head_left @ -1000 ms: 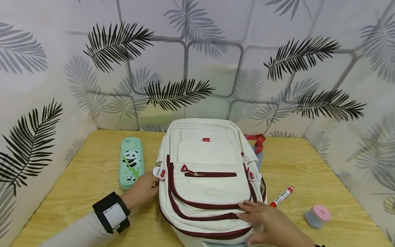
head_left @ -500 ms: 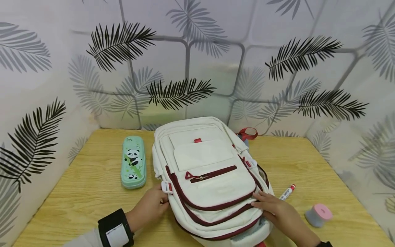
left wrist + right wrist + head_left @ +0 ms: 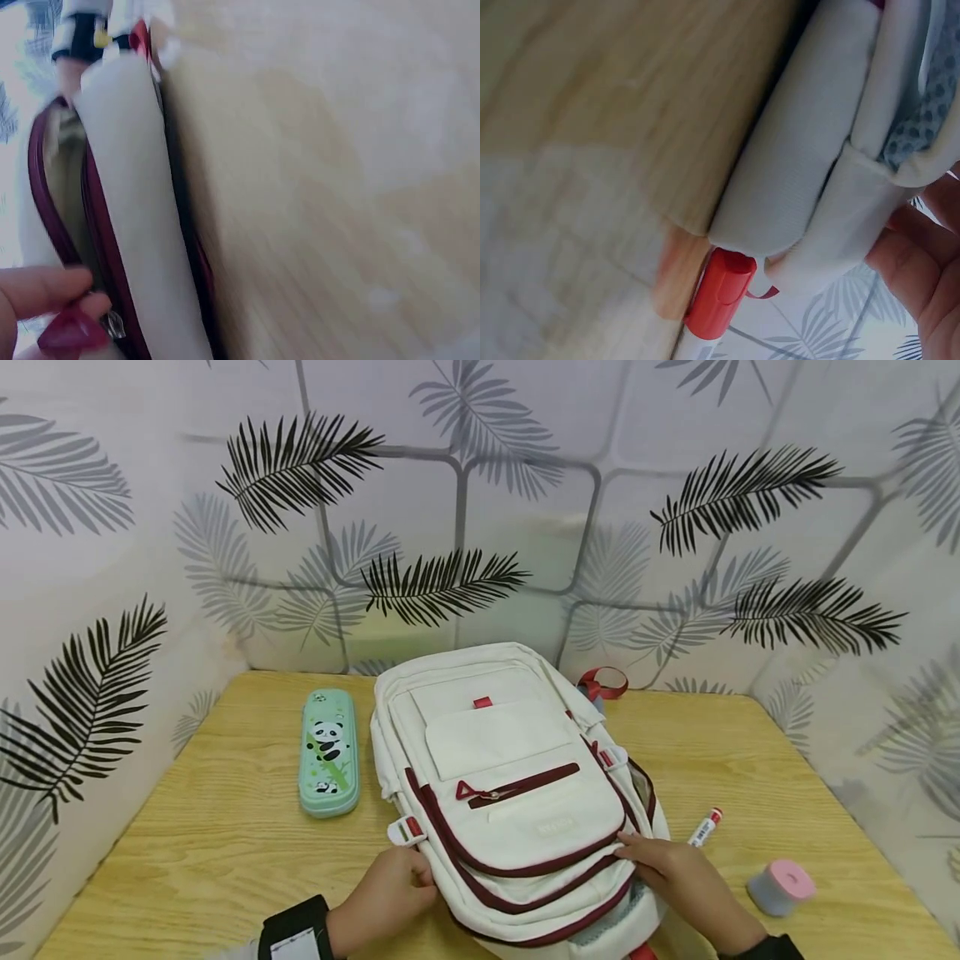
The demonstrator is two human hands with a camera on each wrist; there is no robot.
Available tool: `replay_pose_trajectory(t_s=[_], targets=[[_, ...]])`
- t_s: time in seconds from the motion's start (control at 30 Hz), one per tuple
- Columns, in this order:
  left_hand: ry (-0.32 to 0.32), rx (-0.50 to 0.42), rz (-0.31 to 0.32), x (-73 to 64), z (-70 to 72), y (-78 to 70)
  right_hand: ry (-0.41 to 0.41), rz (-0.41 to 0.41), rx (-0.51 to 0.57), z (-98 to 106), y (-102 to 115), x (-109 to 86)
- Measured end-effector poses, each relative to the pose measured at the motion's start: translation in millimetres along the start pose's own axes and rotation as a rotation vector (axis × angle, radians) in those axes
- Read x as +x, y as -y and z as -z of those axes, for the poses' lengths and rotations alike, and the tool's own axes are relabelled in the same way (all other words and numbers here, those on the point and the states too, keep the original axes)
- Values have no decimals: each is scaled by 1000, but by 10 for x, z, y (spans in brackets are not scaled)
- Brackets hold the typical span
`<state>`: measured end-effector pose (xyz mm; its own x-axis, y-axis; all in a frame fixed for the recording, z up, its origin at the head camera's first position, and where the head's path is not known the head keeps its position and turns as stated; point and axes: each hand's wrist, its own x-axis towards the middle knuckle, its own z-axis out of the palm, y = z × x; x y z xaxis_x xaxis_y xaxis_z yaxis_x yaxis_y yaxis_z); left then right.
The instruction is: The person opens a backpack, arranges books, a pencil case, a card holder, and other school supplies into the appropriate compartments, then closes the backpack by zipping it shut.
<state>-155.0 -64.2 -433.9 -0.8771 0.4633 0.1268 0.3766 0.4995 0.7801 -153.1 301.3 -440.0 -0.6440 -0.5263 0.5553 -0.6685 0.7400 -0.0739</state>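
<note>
A white backpack (image 3: 517, 735) with dark red zip trim lies tilted on the table. My left hand (image 3: 393, 893) is at its lower left side in the head view. In the left wrist view, the left fingers (image 3: 45, 289) pinch a red zipper pull (image 3: 71, 334) beside the metal slider, and the zip above gapes open. At the backpack's lower right edge, my right hand (image 3: 686, 881) grips the fabric. The right wrist view shows its fingers (image 3: 907, 259) against the bag near a blue-grey mesh pocket (image 3: 930, 109). The left fingertips are hidden in the head view.
A mint-green panda pencil case (image 3: 328, 752) lies left of the backpack. On the right are a red-capped marker (image 3: 705, 827), partly behind the bag, and a pink-and-grey round item (image 3: 782, 887). A patterned wall covering (image 3: 525, 527) stands behind the wooden table (image 3: 217, 793).
The backpack has turned, its bottom swinging right and its top left. Both hands moved with it, and my left hand has slid lower along its left side.
</note>
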Motion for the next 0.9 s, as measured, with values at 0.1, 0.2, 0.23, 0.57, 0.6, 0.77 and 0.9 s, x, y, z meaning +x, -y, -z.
replay_pose_trajectory(t_s=[0.1, 0.2, 0.23, 0.57, 0.6, 0.77, 0.9], targets=[[2, -25, 1, -71, -42, -100, 23, -25, 2, 13, 26, 15], [42, -43, 12, -113, -61, -172, 74, -56, 23, 52, 29, 24], [57, -48, 9, -119, -64, -185, 94, -60, 46, 62, 19, 24], [123, -136, -19, -49, -8, -160, 257, -84, 139, 261, -40, 162], [126, -154, -21, -37, -5, -148, 271, -94, 143, 279, -35, 180], [162, -273, 7, 52, 2, -74, 293, -152, 166, 274, -87, 206], [189, -331, -6, 155, -4, 16, 300, -177, 175, 260, -172, 222]])
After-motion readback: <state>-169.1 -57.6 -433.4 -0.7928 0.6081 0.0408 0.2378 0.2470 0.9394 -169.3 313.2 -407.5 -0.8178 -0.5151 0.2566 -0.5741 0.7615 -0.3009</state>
